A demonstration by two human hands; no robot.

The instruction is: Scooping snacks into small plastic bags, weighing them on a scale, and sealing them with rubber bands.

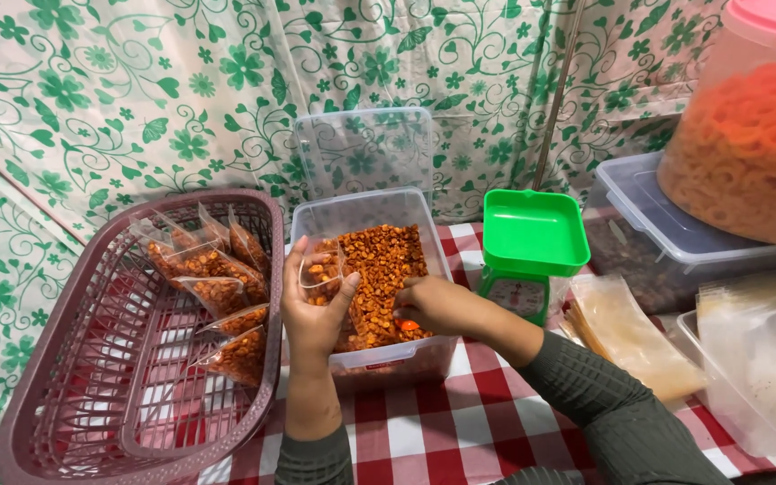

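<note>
At centre frame in the head view, a clear plastic tub (372, 235) of orange-brown fried snack pieces (386, 269) sits on a red-and-white checked tablecloth (460, 413). The left hand (314, 310) pinches a small clear pouch (321, 271) between thumb and fingers, holding it upright at the tub's left rim; the pouch appears partly filled. The right hand (428, 305) is lowered into the snack, fingers curled closed around a small orange scoop-like item (408, 325), only partly visible.

Judged step: filling the pouch from the tub. The next move calls for a level lift of the right hand to the pouch mouth, kept wide so that pieces do not spill.

Left of frame, a maroon slotted basket (65, 395) holds several filled pouches (217, 296). Behind the tub, its clear lid (365, 148) leans on the green floral cloth (92, 99). Right of centre stands a green kitchen scale (532, 247), tray bare; beside it lies a stack of unfilled bags (626, 332). Upper right, a pink-lidded jar (752, 135) of orange ring crackers rests on a lidded container (666, 224).
</note>
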